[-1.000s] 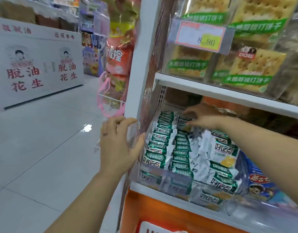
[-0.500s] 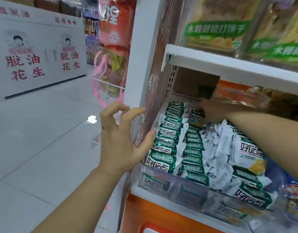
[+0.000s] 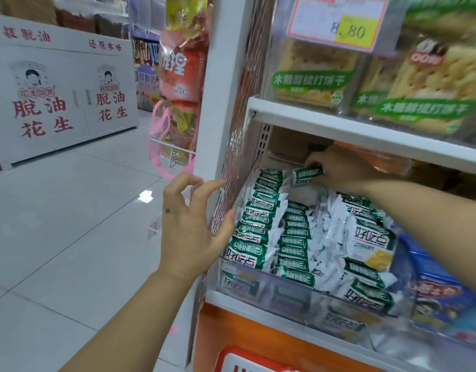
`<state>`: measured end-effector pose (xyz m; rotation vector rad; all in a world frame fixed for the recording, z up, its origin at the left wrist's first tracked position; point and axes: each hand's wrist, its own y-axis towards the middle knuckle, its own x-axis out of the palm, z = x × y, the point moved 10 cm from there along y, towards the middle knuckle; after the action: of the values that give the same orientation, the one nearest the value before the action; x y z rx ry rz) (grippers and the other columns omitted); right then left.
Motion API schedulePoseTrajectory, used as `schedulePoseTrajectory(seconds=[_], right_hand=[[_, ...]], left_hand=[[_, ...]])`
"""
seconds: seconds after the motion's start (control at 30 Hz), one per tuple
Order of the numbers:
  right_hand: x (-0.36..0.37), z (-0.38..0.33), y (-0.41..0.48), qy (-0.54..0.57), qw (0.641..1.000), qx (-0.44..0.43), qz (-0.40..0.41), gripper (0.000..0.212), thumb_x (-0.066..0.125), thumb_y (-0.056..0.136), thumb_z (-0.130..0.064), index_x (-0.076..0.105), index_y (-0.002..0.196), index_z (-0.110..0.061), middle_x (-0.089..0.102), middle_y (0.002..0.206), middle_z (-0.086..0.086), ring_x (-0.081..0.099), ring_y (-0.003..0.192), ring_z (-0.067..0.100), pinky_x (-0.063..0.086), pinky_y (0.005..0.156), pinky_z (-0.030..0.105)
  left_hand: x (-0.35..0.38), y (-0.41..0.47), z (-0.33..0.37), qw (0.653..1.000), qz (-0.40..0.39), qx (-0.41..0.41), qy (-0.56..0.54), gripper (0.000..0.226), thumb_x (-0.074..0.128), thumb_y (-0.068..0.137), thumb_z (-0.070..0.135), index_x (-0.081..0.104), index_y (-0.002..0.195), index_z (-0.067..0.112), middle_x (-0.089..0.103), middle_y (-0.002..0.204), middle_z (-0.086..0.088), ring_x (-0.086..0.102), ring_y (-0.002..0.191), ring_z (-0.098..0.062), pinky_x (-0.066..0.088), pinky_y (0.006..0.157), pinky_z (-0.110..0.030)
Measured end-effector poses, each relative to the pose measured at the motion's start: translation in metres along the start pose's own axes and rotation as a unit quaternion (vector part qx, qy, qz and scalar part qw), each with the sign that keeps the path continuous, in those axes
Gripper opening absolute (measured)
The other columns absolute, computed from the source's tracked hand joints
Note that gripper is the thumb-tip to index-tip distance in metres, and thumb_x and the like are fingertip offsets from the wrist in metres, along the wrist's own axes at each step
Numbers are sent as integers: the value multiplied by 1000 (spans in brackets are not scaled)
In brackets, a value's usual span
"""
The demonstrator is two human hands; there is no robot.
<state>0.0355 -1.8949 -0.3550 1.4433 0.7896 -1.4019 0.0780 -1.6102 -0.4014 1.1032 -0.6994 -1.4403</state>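
Note:
Several green-and-white snack packets [image 3: 298, 237] lie stacked in rows on a shop shelf behind a clear plastic front rail [image 3: 285, 291]. My right hand [image 3: 336, 170] reaches to the back of that shelf and pinches one green-and-white packet [image 3: 306, 177] at the top of the pile. My left hand [image 3: 191, 226] is at the shelf's left end with fingers spread. Its thumb touches the near-left packets, and its fingers hover by the perforated side panel [image 3: 239, 157].
A white shelf [image 3: 338, 124] above carries cracker packs and a price tag [image 3: 338, 22] reading 8.80. Blue packets [image 3: 440, 291] lie to the right. Hanging snack bags [image 3: 180, 71] and a wire rack sit left of the upright. A white display counter [image 3: 57, 98] stands across the tiled aisle.
My right hand has lifted one packet at the back of the pile. My left hand stays at the shelf's left end, with its fingers spread a little wider. The view has tilted up slightly.

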Motion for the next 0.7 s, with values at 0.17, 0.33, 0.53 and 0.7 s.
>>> schedulePoseTrajectory(seconds=[0.17,0.33,0.53,0.7], right_hand=[[-29,-31,-56,62,997,9,40,32,57,92,-18,52,123,-21,45,79,-10,46,69,10,34,56,26],[-54,-86,-118,60,995,-55,55,34,56,94,-24,51,127,-22,57,122,-2,48,110,18,40,89,33],[-65,-117,-201,195,974,-96,62,31,60,92,-23,57,122,-27,54,108,-14,47,103,5,35,87,18],[-48,-100,-265,318,946,-17,60,29,67,85,-27,58,111,-39,54,104,-30,52,91,-14,37,78,3]], left_hand=[[-10,5,21,995,-35,-52,76,37,51,81,33,54,115,19,33,124,-3,35,119,-25,34,103,-45],[-14,1,74,990,-134,-44,27,42,60,83,28,56,124,20,40,123,3,38,114,-17,39,98,-44],[-9,-40,112,917,-285,-191,-203,41,63,90,31,54,130,34,52,124,24,45,116,6,32,100,-7],[3,-81,134,846,-329,-279,-314,24,67,88,22,64,108,35,72,101,3,67,94,-16,54,87,-36]])
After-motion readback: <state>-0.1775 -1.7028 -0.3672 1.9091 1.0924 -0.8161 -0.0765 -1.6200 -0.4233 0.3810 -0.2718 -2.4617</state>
